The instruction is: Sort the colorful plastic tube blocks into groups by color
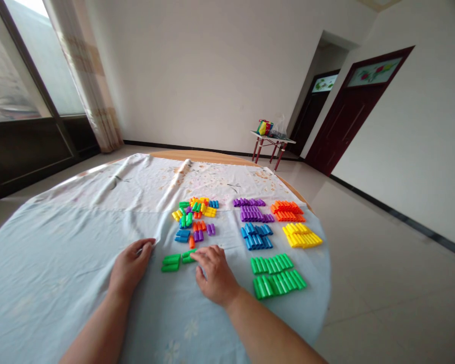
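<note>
My left hand (132, 265) rests on the pale cloth (60, 263), fingers curled loosely, holding nothing I can see. My right hand (214, 273) lies to the right of it, its fingertips touching green tube pieces (188, 257). Between the hands lies a small group of green pieces (171, 263). Beyond them sits a mixed pile of coloured pieces (195, 217). To the right are sorted groups: purple (252, 211), orange (287, 211), blue (257, 236), yellow (302, 235) and green (276, 275).
The round table's wooden rim (212, 155) shows past the cloth. A small red-legged side table (273, 144) with bags stands by the far wall. Dark doors (349, 116) are on the right, a window and curtain (87, 76) on the left.
</note>
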A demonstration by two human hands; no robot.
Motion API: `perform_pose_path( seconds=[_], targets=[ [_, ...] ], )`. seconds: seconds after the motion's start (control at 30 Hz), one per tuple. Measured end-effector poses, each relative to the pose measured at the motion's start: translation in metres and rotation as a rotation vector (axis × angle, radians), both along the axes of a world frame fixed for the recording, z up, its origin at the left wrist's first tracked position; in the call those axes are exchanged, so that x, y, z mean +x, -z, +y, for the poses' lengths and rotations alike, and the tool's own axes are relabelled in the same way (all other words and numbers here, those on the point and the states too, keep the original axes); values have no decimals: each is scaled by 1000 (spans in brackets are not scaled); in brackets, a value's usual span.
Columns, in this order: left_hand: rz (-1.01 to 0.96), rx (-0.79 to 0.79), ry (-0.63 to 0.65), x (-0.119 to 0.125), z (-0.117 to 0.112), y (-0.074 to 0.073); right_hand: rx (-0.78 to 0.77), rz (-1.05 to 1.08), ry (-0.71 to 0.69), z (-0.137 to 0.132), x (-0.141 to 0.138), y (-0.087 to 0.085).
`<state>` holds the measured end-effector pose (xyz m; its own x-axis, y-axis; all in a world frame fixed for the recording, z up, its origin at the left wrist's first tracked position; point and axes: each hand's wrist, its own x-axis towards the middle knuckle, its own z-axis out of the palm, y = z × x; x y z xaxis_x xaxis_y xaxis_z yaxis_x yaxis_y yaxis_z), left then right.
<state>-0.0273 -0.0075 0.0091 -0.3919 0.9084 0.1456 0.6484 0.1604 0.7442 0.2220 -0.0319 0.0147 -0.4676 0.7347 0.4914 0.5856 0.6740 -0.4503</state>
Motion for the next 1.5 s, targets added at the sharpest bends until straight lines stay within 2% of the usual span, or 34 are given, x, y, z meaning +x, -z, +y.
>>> perform_pose_path(
  seconds=[0.27, 0.57, 0.8, 0.97, 1.3, 1.5],
  targets=[
    [113, 19, -13, 4, -4, -2, -15, -47, -12, 10, -5, 15],
    [295, -17, 29, 14, -8, -14, -29, -73, 111, 6, 0, 9],
    [373, -70, -5, 18, -9, -15, -104, -80, 71, 3, 7, 3],
    [339, -157, -24, 13, -3, -12, -95, -124, -3, 7, 8, 3],
    [279, -183, -36, 15, -5, -17, -144, -189, 52, 9, 9, 0],
    [246, -180, -41, 12, -5, -15, -215, -168, 53, 7, 12, -7]
  ],
)
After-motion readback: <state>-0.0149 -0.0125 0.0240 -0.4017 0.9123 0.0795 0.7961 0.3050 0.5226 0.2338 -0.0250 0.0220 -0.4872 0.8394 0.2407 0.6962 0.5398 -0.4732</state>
